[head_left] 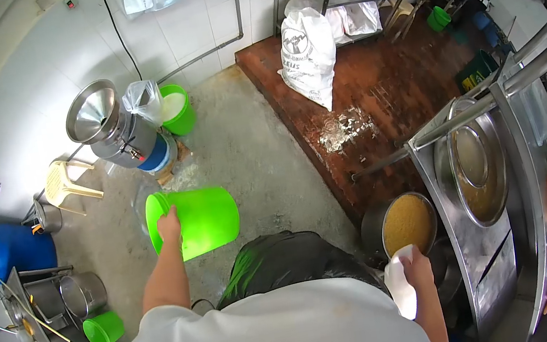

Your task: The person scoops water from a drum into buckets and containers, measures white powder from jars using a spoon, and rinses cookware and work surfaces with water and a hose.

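Observation:
My left hand (pixel 170 225) is closed on the rim of a bright green bucket (pixel 206 216), which is tilted on its side above the concrete floor. The bucket's opening faces left and its inside is hidden. In my right hand (pixel 417 268) is a bunched white cloth (pixel 399 283), hanging down beside my body. Just beyond that hand stands a large metal pot (pixel 373 230) filled with yellowish grain-like contents (pixel 407 224).
Ahead to the left are a steel machine with a funnel (pixel 95 113), another green bucket (pixel 189 116) and a cream plastic stool (pixel 63 182). A white sack (pixel 307 52) stands on the raised reddish floor (pixel 374 85). Steel basins (pixel 499 165) line the right side.

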Demonstrator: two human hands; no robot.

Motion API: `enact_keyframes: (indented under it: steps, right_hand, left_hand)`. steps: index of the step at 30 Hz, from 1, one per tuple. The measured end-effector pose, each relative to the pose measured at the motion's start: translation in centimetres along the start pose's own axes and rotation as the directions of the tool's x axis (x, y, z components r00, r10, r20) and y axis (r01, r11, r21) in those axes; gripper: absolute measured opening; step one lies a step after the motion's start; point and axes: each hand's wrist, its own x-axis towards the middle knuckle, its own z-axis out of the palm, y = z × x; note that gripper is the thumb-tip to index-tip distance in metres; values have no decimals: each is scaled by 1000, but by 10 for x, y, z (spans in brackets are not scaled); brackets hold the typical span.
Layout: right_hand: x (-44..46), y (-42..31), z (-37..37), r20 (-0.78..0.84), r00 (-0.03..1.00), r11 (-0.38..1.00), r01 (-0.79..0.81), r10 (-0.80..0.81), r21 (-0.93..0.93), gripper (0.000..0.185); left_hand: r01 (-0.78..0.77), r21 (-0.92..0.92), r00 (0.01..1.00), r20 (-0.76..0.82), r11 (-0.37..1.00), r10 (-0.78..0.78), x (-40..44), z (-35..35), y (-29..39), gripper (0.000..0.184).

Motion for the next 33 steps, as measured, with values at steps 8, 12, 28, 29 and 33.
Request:
enact_keyframes:
  steps: [8, 12, 28, 29, 33]
  right_hand:
    - [157, -100, 17, 204, 939, 896, 328, -276, -300, 41]
    - [168, -258, -121, 120, 943, 800, 328, -311, -502, 29]
    - [7, -35, 31, 116, 977, 978, -189, 177, 94, 54]
    - [-14, -18, 50, 122, 968, 965, -234, 219, 117, 56]
    - [-96, 12, 103, 81, 902, 886, -432, 424, 169, 78]
  left_hand:
    - [-86, -247, 988, 108, 965, 115, -29, 23, 28, 56]
    - [-175, -267, 933, 261, 948, 246, -32, 59, 98, 45]
    - [100, -548, 643, 673, 831, 366, -42, 147, 120, 43]
    - [-23, -448, 605, 706, 894, 369, -65, 143, 140, 41]
    - [-627, -146, 396, 787, 765, 474, -89, 186, 146, 41]
